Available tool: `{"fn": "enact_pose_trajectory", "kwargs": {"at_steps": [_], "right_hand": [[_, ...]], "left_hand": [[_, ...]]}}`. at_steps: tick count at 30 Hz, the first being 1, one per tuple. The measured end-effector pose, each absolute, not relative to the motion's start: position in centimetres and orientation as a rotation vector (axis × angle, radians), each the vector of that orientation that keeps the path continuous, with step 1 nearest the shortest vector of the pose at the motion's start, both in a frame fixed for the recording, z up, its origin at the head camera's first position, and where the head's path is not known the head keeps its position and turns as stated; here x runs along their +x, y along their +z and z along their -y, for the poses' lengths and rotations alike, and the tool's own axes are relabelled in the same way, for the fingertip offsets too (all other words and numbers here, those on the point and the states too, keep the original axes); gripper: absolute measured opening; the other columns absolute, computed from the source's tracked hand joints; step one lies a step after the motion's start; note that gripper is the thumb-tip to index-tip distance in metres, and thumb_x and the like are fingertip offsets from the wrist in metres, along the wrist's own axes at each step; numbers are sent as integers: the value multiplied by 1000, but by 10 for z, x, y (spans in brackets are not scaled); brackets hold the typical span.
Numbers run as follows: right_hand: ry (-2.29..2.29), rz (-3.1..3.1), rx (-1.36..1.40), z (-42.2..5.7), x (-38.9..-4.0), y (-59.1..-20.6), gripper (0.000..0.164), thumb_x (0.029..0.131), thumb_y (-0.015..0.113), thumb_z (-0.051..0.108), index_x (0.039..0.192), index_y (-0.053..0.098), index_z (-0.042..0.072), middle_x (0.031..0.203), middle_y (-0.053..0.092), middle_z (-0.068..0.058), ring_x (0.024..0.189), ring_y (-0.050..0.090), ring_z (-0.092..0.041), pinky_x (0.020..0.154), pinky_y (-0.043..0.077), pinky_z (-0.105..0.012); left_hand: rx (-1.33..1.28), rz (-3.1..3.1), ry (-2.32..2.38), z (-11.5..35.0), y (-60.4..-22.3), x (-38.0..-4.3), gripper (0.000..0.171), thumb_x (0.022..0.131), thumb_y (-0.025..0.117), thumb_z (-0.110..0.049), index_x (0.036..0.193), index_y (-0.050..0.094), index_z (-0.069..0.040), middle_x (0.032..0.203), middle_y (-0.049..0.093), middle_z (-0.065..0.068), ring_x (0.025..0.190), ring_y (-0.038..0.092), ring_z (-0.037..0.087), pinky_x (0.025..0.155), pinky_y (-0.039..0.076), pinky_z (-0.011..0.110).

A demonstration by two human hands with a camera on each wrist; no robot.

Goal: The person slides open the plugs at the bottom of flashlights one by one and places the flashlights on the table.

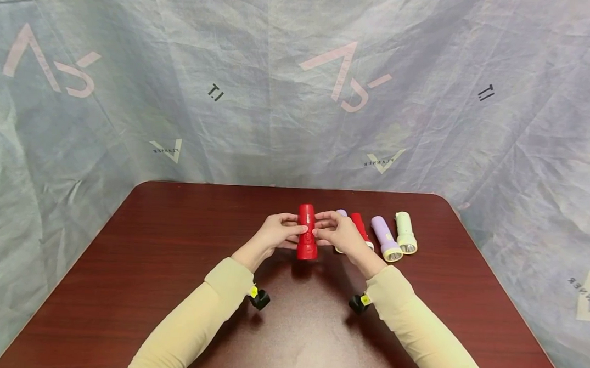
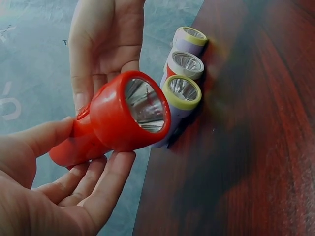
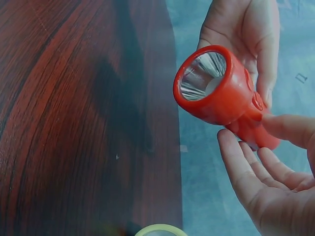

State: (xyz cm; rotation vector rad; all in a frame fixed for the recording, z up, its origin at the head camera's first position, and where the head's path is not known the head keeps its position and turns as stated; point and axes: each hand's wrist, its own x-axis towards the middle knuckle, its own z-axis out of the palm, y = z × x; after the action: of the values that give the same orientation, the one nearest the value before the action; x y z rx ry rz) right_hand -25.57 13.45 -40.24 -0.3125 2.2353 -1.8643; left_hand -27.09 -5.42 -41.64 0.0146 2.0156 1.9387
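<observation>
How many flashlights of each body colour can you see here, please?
Red: 2 (held red flashlight, white-rimmed red flashlight)
Purple: 2 (partly hidden purple flashlight, purple flashlight in plain view)
Pale green: 1 (pale green flashlight)
Total: 5 flashlights

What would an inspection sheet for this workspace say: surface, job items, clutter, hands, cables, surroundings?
Surface: dark red-brown wood-grain table, glare toward the near side.
Job items: one red flashlight, held off the table, lens end toward the person.
Clutter: four more flashlights at the right: red-and-white, purple-and-yellow, pale green, and another purple one partly hidden behind the right hand.
Hands: left hand and right hand both grip the red flashlight between thumb and fingers; black device at each wrist.
Cables: nothing seen.
Surroundings: creased grey fabric with printed logos, behind and both sides.
</observation>
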Motion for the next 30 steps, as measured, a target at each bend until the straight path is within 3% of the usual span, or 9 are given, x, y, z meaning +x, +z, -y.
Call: {"fn": "enact_pose_trajectory", "kwargs": {"at_steps": [17, 30], "right_hand": [[-1890, -2078, -232, -131, -263, -398, 46, 89, 64, 7, 129, 44, -4, 120, 54, -25, 89, 65, -23, 89, 46, -56], [-1883, -2122, -163, -127, -263, -396, 45, 88, 66, 12, 125, 49, -6, 117, 58, -23, 86, 66, -19, 90, 48, -53]], "left_hand": [[79, -2043, 1941, 58, -417, -262, 50, 82, 74, -14, 127, 54, -5, 115, 61, 16, 80, 68, 23, 72, 57, 40], [120, -2029, 1962, 58, -422, -258, 51, 81, 75, -12, 126, 54, -6, 113, 61, 16, 80, 69, 25, 73, 57, 42]]}}
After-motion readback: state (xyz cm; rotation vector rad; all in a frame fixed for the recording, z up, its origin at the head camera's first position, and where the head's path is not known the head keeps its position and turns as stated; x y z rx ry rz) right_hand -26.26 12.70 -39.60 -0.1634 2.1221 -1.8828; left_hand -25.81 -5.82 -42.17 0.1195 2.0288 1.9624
